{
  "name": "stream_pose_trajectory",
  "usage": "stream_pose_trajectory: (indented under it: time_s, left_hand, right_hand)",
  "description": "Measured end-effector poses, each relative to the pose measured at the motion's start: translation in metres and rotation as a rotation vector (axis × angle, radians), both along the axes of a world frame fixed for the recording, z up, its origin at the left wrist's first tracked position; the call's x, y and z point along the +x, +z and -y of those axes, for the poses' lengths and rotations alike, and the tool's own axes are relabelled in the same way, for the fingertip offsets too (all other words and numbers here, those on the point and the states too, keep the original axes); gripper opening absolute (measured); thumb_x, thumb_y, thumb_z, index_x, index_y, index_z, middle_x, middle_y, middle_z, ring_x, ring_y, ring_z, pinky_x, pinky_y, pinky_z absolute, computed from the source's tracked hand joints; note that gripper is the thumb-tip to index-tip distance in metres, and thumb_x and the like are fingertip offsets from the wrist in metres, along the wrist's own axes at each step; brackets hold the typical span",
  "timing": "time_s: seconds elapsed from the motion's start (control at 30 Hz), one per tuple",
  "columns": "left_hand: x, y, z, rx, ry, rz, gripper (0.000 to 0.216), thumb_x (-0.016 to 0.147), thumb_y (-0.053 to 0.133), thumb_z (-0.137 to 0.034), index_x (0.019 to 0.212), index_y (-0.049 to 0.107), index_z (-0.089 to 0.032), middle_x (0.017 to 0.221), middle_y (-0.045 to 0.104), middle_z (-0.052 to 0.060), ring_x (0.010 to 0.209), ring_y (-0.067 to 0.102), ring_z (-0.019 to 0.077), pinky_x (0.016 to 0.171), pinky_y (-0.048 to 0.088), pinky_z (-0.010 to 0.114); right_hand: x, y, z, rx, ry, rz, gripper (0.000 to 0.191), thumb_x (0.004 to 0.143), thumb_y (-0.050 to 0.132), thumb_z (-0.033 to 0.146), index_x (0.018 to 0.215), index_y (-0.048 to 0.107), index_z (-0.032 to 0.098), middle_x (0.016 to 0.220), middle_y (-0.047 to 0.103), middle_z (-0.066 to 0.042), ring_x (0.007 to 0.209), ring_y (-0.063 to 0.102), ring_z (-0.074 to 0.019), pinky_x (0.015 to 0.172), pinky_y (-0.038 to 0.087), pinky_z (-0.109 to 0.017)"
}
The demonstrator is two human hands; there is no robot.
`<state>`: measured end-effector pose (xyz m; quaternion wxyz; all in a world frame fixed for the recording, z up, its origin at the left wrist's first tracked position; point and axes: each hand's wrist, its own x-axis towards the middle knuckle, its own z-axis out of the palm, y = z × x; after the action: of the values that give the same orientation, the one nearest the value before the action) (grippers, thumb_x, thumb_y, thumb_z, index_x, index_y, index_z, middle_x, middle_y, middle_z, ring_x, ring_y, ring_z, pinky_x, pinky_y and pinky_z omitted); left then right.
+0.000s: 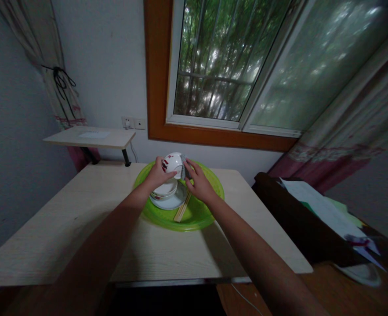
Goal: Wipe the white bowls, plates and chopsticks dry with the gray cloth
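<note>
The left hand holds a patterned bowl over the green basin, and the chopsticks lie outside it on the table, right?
Not quite: the head view shows the chopsticks lying inside the green basin. The left hand does hold a patterned bowl over it.

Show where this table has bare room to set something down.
Bare tabletop lies left of the green basin, in front of the raised shelf; before the basin, between the forearms; and along the tabletop's right edge. Crowded: inside the basin, stacked bowls, plate and chopsticks under left hand and right hand.
</note>
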<state>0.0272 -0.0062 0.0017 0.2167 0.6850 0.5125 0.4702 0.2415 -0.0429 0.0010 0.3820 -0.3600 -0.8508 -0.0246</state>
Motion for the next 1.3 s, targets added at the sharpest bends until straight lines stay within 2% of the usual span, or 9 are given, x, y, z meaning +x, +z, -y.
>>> stream_pose_trajectory:
  time_s: [0.23, 0.43, 0.53, 0.73, 0.8, 0.93, 1.07, 1.17, 1.3]
  left_hand:
    - [-0.002, -0.001, -0.009, -0.004, -0.004, 0.005, 0.06, 0.066, 0.08, -0.038, 0.108, 0.041, -0.021, 0.1, 0.063, 0.006, 0.087, 0.064, 0.0214, 0.074, 0.049, 0.032]
    - [-0.006, -0.004, -0.018, 0.02, 0.025, 0.009, 0.062, 0.066, 0.08, -0.04, 0.111, 0.041, -0.021, 0.103, 0.063, 0.007, 0.089, 0.064, 0.0219, 0.076, 0.049, 0.032]
    - [-0.007, -0.004, -0.018, 0.007, 0.021, 0.017, 0.062, 0.067, 0.079, -0.041, 0.112, 0.041, -0.021, 0.102, 0.063, 0.007, 0.088, 0.064, 0.0213, 0.075, 0.049, 0.032]
    - [-0.005, -0.003, -0.014, -0.007, -0.031, 0.001, 0.06, 0.066, 0.078, -0.041, 0.109, 0.042, -0.02, 0.097, 0.063, 0.006, 0.083, 0.063, 0.0205, 0.072, 0.047, 0.032]
    - [-0.004, -0.002, -0.014, -0.009, -0.03, 0.019, 0.06, 0.065, 0.079, -0.04, 0.109, 0.042, -0.02, 0.097, 0.063, 0.005, 0.083, 0.063, 0.0201, 0.072, 0.047, 0.031]
    - [-0.005, 0.0, -0.012, -0.004, -0.009, 0.063, 0.061, 0.064, 0.08, -0.038, 0.108, 0.041, -0.021, 0.099, 0.063, 0.005, 0.085, 0.063, 0.0195, 0.074, 0.048, 0.031]
    - [-0.005, 0.002, -0.01, 0.003, 0.028, 0.023, 0.059, 0.066, 0.08, -0.04, 0.107, 0.041, -0.021, 0.097, 0.062, 0.004, 0.083, 0.062, 0.0193, 0.073, 0.047, 0.031]
    - [-0.006, 0.001, -0.01, 0.006, 0.007, 0.012, 0.058, 0.066, 0.08, -0.039, 0.107, 0.042, -0.021, 0.096, 0.063, 0.004, 0.083, 0.063, 0.0194, 0.072, 0.048, 0.03]
    - [-0.005, -0.001, -0.011, 0.008, -0.05, 0.01, 0.058, 0.066, 0.08, -0.036, 0.106, 0.041, -0.022, 0.096, 0.063, 0.004, 0.084, 0.063, 0.0192, 0.073, 0.049, 0.03]
  right_hand:
    - [0.001, -0.006, -0.01, -0.071, 0.003, -0.081, 0.072, 0.09, 0.05, 0.017, 0.156, 0.025, 0.027, 0.158, 0.03, -0.012, 0.146, 0.031, -0.0261, 0.122, 0.028, -0.051]
    - [0.003, -0.013, -0.02, -0.165, -0.027, -0.168, 0.07, 0.089, 0.052, 0.02, 0.155, 0.028, 0.024, 0.152, 0.039, -0.014, 0.141, 0.038, -0.0273, 0.119, 0.034, -0.052]
    - [0.002, -0.009, -0.015, -0.102, -0.002, -0.126, 0.07, 0.089, 0.051, 0.018, 0.155, 0.029, 0.026, 0.155, 0.035, -0.012, 0.143, 0.035, -0.0268, 0.119, 0.032, -0.053]
    - [-0.005, 0.004, -0.001, 0.041, 0.057, 0.092, 0.08, 0.083, 0.049, 0.008, 0.156, 0.025, 0.032, 0.161, 0.029, -0.005, 0.151, 0.021, -0.0292, 0.121, 0.026, -0.06]
    - [-0.005, 0.004, -0.001, 0.036, 0.052, 0.081, 0.081, 0.083, 0.048, 0.007, 0.156, 0.024, 0.032, 0.161, 0.029, -0.005, 0.151, 0.021, -0.029, 0.121, 0.026, -0.06]
    - [-0.003, -0.002, -0.007, -0.016, 0.017, -0.048, 0.076, 0.086, 0.049, 0.01, 0.156, 0.026, 0.029, 0.159, 0.031, -0.009, 0.146, 0.032, -0.027, 0.12, 0.031, -0.056]
    - [0.0, -0.006, -0.011, -0.074, -0.02, -0.147, 0.071, 0.087, 0.05, 0.012, 0.154, 0.03, 0.025, 0.154, 0.038, -0.012, 0.143, 0.036, -0.0258, 0.12, 0.032, -0.052]
    - [-0.001, -0.004, -0.009, -0.068, -0.023, -0.126, 0.072, 0.087, 0.05, 0.012, 0.155, 0.03, 0.023, 0.155, 0.037, -0.013, 0.143, 0.036, -0.0264, 0.12, 0.032, -0.052]
    - [-0.004, 0.003, -0.003, 0.006, 0.006, -0.018, 0.077, 0.085, 0.049, 0.011, 0.156, 0.026, 0.029, 0.159, 0.032, -0.008, 0.145, 0.032, -0.0281, 0.12, 0.03, -0.056]
